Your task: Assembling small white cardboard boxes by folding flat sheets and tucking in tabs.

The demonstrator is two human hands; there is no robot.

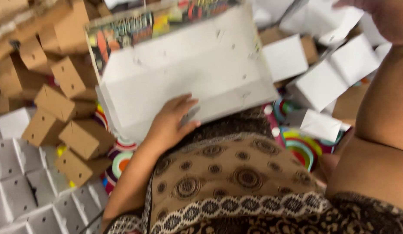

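Observation:
My left hand point(171, 122) grips the near edge of a large white cardboard tray point(188, 69), fingers curled over its rim. The tray is tilted up on my lap, and its far wall carries a colourful print. My right arm is bent at the right side, and my right hand point(385, 17) is raised at the top right corner, above a heap of white folded boxes point(322, 82). It is blurred and cut off by the frame, so its grasp is unclear. Brown patterned cloth point(236, 173) covers my lap.
Several small brown cardboard boxes point(71, 108) lie piled at the left. Flat white boxes point(28, 190) are packed in rows at the lower left. A mat with bright coloured rings point(301, 147) shows under the piles.

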